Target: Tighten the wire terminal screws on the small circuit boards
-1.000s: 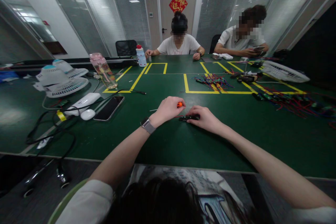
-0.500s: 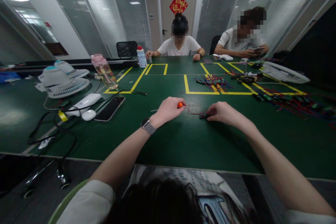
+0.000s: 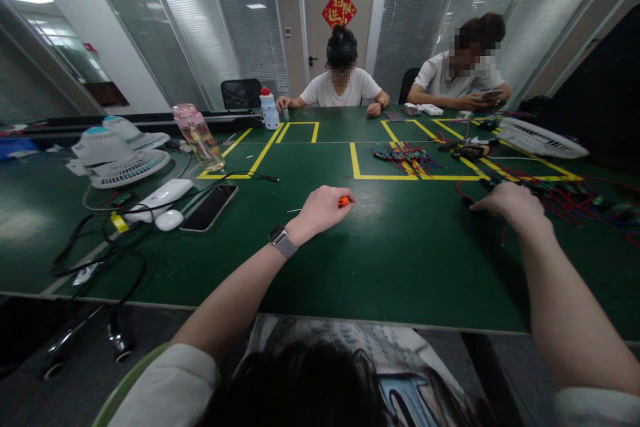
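My left hand (image 3: 327,205) is closed around a screwdriver with an orange handle (image 3: 343,201). Its thin metal shaft (image 3: 294,210) sticks out on the wrist side, over the green tabletop. Farther right, my right hand (image 3: 515,203) has its fingers closed on a small black part with red wires (image 3: 467,201), mostly covered by the hand. A red wire (image 3: 503,233) dangles below the fingers. Just behind and right of this hand lies a heap of small circuit boards with red and dark wires (image 3: 565,197).
Yellow tape marks the green table (image 3: 385,267). A tangle of wires (image 3: 407,157) lies mid-table. On the left are a phone (image 3: 210,207), a white earbud case (image 3: 169,219), black cables, white fans (image 3: 131,167) and a pink-lidded bottle (image 3: 199,137). Two people sit opposite.
My right hand has moved right with the small black wired part, from the middle of the table to beside the heap of boards. My left hand stays in place with the screwdriver.
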A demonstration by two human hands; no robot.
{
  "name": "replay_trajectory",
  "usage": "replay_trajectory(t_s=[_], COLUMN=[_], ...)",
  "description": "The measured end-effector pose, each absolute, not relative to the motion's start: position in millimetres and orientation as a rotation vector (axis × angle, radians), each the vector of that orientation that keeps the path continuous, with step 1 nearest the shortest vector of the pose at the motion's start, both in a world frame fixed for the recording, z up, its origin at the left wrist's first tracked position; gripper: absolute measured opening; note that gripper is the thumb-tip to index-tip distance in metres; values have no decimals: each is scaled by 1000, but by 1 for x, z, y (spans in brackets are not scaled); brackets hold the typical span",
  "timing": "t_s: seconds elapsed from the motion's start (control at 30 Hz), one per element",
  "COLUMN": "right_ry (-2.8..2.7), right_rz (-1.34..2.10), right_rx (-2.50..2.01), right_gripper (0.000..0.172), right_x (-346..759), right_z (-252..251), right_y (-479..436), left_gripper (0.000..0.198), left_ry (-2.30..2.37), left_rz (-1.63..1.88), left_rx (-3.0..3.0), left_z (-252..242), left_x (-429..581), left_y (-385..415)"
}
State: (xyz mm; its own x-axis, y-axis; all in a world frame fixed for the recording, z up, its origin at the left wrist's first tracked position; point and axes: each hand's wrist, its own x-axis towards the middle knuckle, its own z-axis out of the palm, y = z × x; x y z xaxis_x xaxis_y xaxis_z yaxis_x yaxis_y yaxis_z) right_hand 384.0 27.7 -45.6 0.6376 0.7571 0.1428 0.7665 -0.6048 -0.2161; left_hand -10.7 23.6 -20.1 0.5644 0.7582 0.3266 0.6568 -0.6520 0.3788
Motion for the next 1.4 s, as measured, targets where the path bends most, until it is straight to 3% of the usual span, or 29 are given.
replay_trajectory(t_s=[0.1, 0.27, 0.5, 0.63, 0.87, 0.97, 1.17, 1.4], right_ry=[-1100, -1067, -1103, -1076, -1018, -1207, -1906, -1960], right_rz=[22, -29, -215, -323, -730, -830, -549, -478], right_rx=[-2712, -2698, -2603, -2586, -2408, -2238, -1898, -1874], right_gripper=[51, 40, 42, 40, 53, 47, 30, 39], right_x=[374, 371, 398, 417, 407, 385, 326, 277], right_z=[-40, -49, -72, -82, -80, -69, -66, -76], right_y=[32, 47, 56, 60, 66, 77, 126, 178], left_gripper=[18, 18, 19, 20, 19, 19, 18, 18], left_ry=[1185, 1202, 1202, 1189, 1182, 1169, 1145, 1112], left_rz=[690, 660, 624, 630, 656, 664, 648, 645], left_rx=[2602, 2609, 2612, 2613, 2636, 2649, 2665, 2678], left_z=[-20, -19, -16, -19, -23, -25, -27, -27], left_x=[-11, -10, -8, -7, -7, -7, -6, -5], left_y=[23, 21, 17, 17, 21, 21, 19, 15])
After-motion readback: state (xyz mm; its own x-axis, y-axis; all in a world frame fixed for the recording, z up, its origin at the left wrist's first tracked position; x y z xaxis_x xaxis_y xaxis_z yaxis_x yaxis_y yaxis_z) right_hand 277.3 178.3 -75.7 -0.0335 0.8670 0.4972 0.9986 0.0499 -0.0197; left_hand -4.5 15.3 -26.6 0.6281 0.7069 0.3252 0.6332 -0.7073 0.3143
